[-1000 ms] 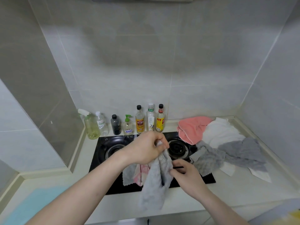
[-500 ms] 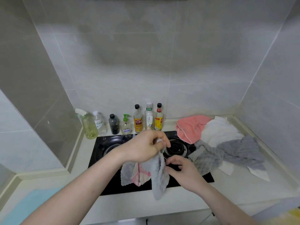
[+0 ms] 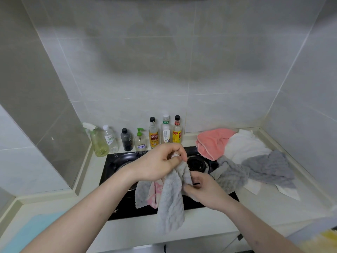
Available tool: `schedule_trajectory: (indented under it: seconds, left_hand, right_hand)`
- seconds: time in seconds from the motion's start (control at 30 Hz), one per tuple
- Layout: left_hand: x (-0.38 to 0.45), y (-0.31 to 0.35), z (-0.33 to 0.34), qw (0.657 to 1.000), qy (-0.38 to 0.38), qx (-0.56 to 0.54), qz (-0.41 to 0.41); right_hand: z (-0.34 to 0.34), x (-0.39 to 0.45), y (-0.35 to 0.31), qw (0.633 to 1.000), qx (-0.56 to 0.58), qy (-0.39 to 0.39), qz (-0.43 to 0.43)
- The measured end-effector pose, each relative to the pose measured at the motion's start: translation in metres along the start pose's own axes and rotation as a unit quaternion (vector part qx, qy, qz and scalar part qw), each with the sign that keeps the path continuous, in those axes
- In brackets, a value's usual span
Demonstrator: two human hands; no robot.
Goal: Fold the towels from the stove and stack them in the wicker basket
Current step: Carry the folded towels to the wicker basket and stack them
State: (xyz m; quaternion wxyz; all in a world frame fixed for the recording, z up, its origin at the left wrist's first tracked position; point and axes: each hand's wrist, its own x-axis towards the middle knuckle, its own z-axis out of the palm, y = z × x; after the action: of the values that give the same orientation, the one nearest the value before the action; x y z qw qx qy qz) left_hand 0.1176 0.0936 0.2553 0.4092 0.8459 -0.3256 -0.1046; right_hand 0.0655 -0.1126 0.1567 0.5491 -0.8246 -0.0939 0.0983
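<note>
The black stove (image 3: 116,165) sits in front of me, sunk into the pale counter (image 3: 273,207), and I'll place everything off it. Heaped over the stove's right edge and spilling onto the counter is the towel pile: a white towel (image 3: 244,145) at the back, a pink towel (image 3: 213,141) just left of it beside the right burner (image 3: 197,162), and two grey towels (image 3: 269,167) sprawled in front, one lapping onto the stove's glass. Behind the stove a row of bottles (image 3: 153,133) lines the wall, from a spray bottle (image 3: 97,141) at the left to sauce bottles in the middle. Left of the stove, near the counter's front edge, lies a light blue mat (image 3: 32,229).

Over the middle of the stove I'm holding up a grey towel with a pink patch (image 3: 169,198); it hangs bunched, its tail dangling past the stove's front edge. My left hand (image 3: 160,165) is raised above it, thumb and fingers pinching the top edge. My right hand (image 3: 204,190) sits lower on the towel's right side, fingers curled and gripping a fold. Both forearms reach in from the near edge and hide part of the stove.
</note>
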Motion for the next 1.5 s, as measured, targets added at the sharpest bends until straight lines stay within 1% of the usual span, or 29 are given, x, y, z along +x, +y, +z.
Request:
schedule_trajectory:
  seconds: [0.07,0.13,0.2,0.27,0.4,0.53,0.6,0.67,0.77,0.83,0.97,1.17,1.33,1.4,1.5]
  left_hand:
    - [-0.001,-0.006,0.000,1.000,0.014,0.018,0.004]
    - [-0.001,-0.016,0.002,0.998,0.020,0.057,0.009]
    - [0.000,-0.030,0.006,0.995,0.026,0.101,0.009]
    - [0.002,-0.041,0.010,0.993,0.036,0.114,0.003]
    - [0.008,-0.052,0.016,0.988,0.070,0.137,0.007]
    - [0.013,-0.053,0.020,0.988,0.080,0.133,-0.007]
    - [0.014,-0.052,0.023,0.990,0.073,0.118,-0.011]
    - [0.013,-0.053,0.027,0.993,0.056,0.107,-0.013]
    - [0.010,-0.061,0.039,0.996,0.008,0.089,-0.017]
    - [0.012,-0.068,0.047,0.997,-0.005,0.078,-0.025]
    - [0.026,-0.077,0.067,0.995,0.004,0.091,-0.047]
    - [0.061,-0.107,0.108,0.986,0.027,0.111,-0.123]
    - [0.088,-0.134,0.144,0.973,0.032,0.089,-0.209]
    - [0.098,-0.141,0.157,0.965,0.034,0.049,-0.254]
    - [0.110,-0.150,0.170,0.955,0.054,0.034,-0.290]
  right_hand:
    - [-0.005,0.000,0.015,0.997,-0.055,0.050,-0.002]
    - [-0.013,-0.002,0.031,0.989,-0.119,0.083,0.009]
    - [-0.024,-0.005,0.045,0.977,-0.185,0.097,0.027]
    - [-0.037,-0.007,0.057,0.965,-0.233,0.110,0.047]
    - [-0.064,-0.012,0.061,0.956,-0.242,0.145,0.076]
    - [-0.086,-0.021,0.049,0.948,-0.224,0.218,0.060]
    - [-0.095,-0.030,0.048,0.948,-0.212,0.233,0.053]
    - [-0.101,-0.043,0.047,0.950,-0.209,0.227,0.054]
    - [-0.108,-0.062,0.050,0.953,-0.224,0.197,0.045]
    - [-0.114,-0.071,0.057,0.955,-0.230,0.182,0.047]
    - [-0.130,-0.071,0.074,0.953,-0.235,0.181,0.066]
    - [-0.149,-0.044,0.110,0.943,-0.249,0.185,0.121]
    - [-0.165,-0.012,0.162,0.945,-0.253,0.140,0.151]
    - [-0.171,0.001,0.180,0.942,-0.266,0.128,0.161]
    - [-0.179,0.019,0.196,0.935,-0.286,0.131,0.165]
